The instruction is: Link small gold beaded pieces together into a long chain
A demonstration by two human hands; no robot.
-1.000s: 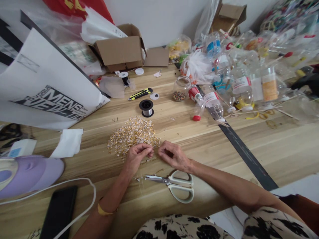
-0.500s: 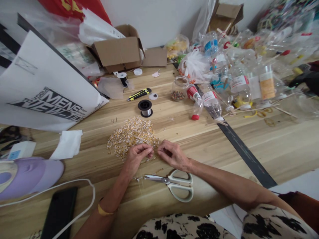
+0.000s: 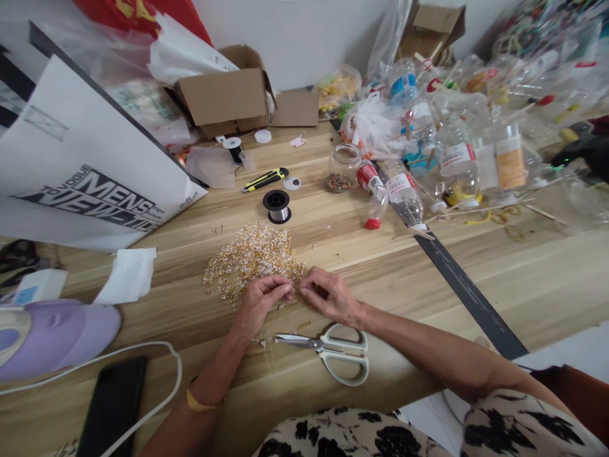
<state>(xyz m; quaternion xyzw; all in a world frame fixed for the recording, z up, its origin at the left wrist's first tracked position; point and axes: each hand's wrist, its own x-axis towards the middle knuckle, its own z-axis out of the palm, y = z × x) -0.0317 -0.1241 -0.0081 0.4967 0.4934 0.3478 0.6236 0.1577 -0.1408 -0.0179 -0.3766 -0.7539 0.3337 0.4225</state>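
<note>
A spread pile of small gold and clear beads (image 3: 252,254) lies on the wooden table. At its near right edge my left hand (image 3: 264,297) pinches thumb and forefinger together, and what sits between them is too small to name. Facing it, fingertips almost meeting, my right hand (image 3: 330,295) is closed in a pinch too, its contents equally unclear. Below both hands lie scissors (image 3: 328,346) with pale handles, blades slightly parted and pointing left. A short beaded strand (image 3: 263,341) with thin clear thread rests by the blade tips. Behind the pile stands a spool of clear line (image 3: 277,207).
A yellow and black cutter (image 3: 265,180) and a glass jar of beads (image 3: 342,168) stand farther back. Plastic bottles (image 3: 404,197) crowd the right. At left are a white paper bag (image 3: 85,165), a purple device (image 3: 61,336), a phone (image 3: 114,406) and a white cable (image 3: 174,362).
Both hands hold nearly the same place and pinch. The fingertips have shifted only very slightly, and the view has moved a touch.
</note>
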